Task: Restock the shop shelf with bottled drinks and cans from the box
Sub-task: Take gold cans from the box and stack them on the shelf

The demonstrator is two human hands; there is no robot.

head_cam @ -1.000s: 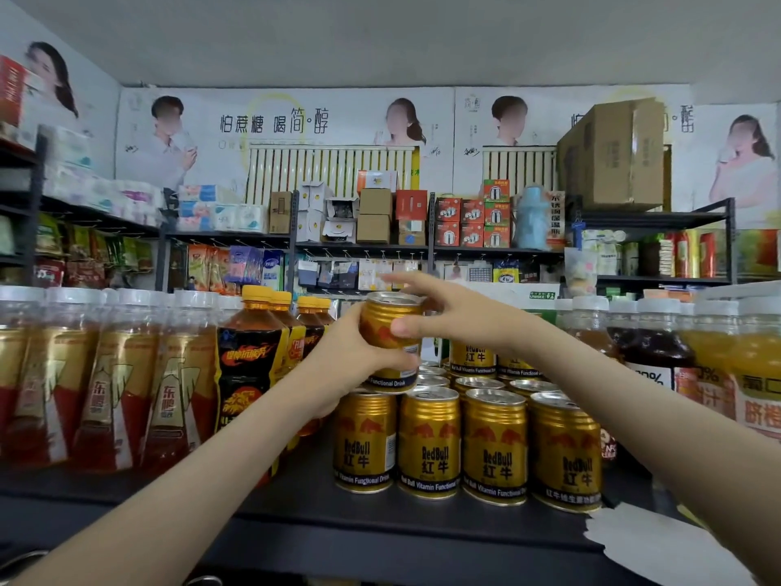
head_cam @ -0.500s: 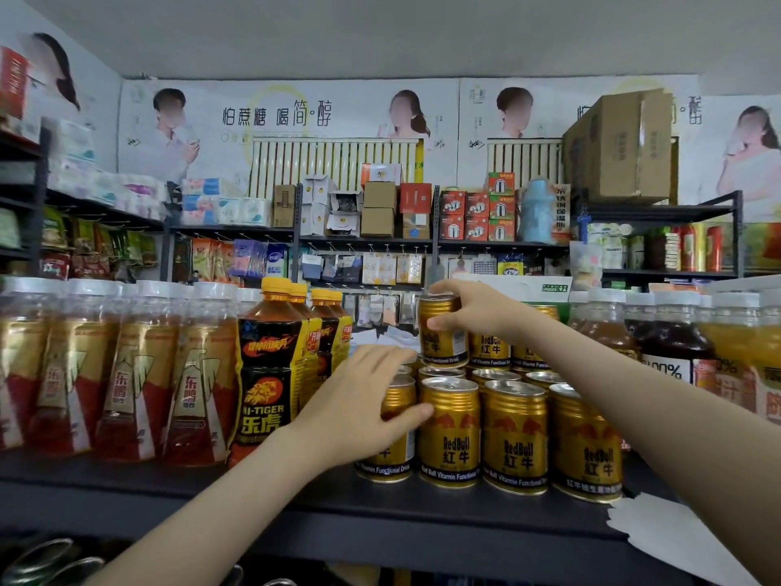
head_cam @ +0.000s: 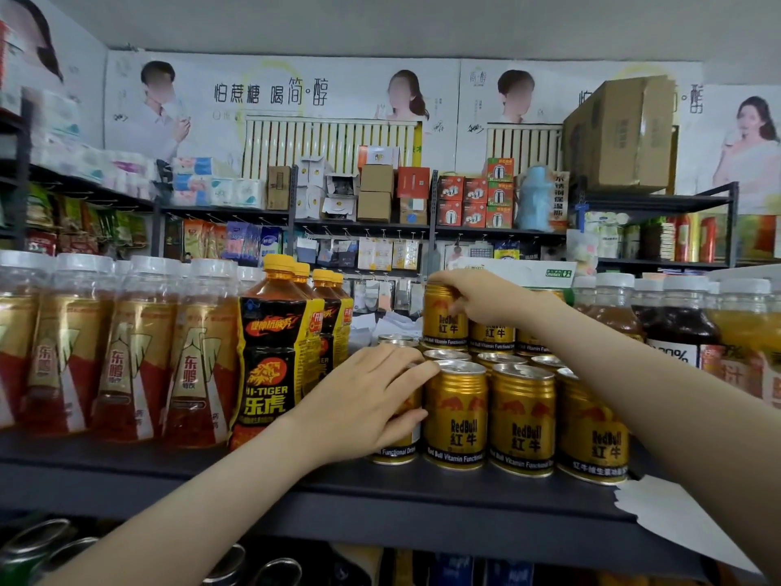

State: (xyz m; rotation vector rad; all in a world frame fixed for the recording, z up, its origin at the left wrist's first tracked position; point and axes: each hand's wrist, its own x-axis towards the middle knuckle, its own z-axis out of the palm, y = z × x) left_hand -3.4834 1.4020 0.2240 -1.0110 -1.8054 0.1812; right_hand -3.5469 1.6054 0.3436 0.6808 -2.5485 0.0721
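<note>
On the dark shelf (head_cam: pixel 422 492), at its front edge, a row of gold cans (head_cam: pixel 522 420) stands upright, side by side and touching. The left hand (head_cam: pixel 372 399) is wrapped round the front can (head_cam: pixel 395 452) at the left end of this row, with its fingers curled across the can's upper half and the forefinger reaching the rim of the next can. The base of the front can sits on the shelf. Behind this row stand further cans, with a second tier stacked on their lids. The right hand (head_cam: pixel 477 296) grasps the upper can (head_cam: pixel 443 319) at the left end of that tier, fingers curled over its top and side. This can is upright; whether its base bears fully on the lids below cannot be told. Left of the cans stand black-and-yellow bottles (head_cam: pixel 274 353) with yellow caps, then red-and-gold bottles (head_cam: pixel 126 353) with white caps. To the right stand juice bottles (head_cam: pixel 676 323) with white caps. Torn white paper (head_cam: pixel 676 513) lies at the shelf's right front edge. A large cardboard box (head_cam: pixel 621 133) sits on a far shelf
</note>
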